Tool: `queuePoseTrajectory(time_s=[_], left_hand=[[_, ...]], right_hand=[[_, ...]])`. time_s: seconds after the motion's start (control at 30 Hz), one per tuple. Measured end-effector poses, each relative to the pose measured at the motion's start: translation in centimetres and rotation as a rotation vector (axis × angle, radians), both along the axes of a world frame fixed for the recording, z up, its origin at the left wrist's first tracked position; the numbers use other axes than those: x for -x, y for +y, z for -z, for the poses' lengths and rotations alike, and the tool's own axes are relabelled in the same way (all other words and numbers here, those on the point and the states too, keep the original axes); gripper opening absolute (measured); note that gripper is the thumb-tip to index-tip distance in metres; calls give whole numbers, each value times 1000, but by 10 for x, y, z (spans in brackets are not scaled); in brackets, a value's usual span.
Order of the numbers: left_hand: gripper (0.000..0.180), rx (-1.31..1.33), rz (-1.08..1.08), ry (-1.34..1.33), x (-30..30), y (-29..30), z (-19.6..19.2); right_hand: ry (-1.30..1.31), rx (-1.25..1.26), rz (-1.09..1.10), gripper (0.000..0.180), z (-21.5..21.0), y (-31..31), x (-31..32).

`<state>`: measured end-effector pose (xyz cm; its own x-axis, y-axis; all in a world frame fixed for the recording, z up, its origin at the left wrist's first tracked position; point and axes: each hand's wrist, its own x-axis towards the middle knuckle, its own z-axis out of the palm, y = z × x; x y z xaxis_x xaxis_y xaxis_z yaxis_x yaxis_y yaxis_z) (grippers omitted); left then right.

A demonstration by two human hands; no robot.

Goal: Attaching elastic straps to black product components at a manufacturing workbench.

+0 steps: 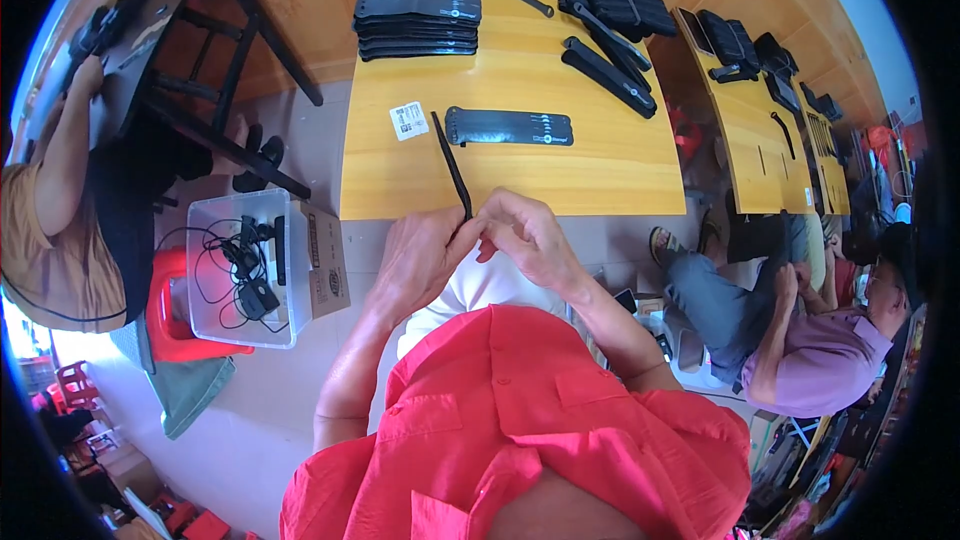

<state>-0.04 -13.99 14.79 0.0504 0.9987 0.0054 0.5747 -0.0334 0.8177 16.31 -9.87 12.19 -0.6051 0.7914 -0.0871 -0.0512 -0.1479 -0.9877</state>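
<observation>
A thin black strap [452,162] slants up over the table's near edge. My left hand [425,252] is closed on its lower end. Fingertips of my right hand [530,237] are pinched together at that same end, against the left fingers; the very tip is hidden between them. Beyond the hands, a flat black sleeve with a shiny front [510,127] lies on the yellow table [400,180]. Left of the strap is a white printed label [408,121].
Stacked black sleeves [418,20], long black pouches [610,78] and a bundle of black pouches [618,0] occupy the table's far side. A clear plastic bin with black cables [290,300] stands at lower left. Co-workers sit left and right, the right one by another table [750,140].
</observation>
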Motion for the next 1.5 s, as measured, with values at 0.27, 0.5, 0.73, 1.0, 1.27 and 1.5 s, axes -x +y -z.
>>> queuePoseTrajectory(time_s=[0.27, 0.5, 0.73, 1.0, 1.27, 1.5], left_hand=[[37, 315, 121, -625, 10, -7, -12], [38, 134, -31, -610, -14, -6, -11], [37, 189, 122, -685, -10, -15, -19], [38, 327, 21, -576, 86, -71, -1], [38, 301, -170, -818, 136, -99, 0], [37, 255, -402, -739, 80, -26, 58]], right_hand=[[313, 396, -263, 13, -22, 10, -6], [-62, -366, 109, 17, -18, -5, 2], [-29, -125, 367, 30, -34, -12, -11], [-18, 130, 1127, 17, 24, 111, -195], [-29, 87, 1031, 22, 11, 90, -295], [-516, -341, 566, 26, -49, 74, -211]])
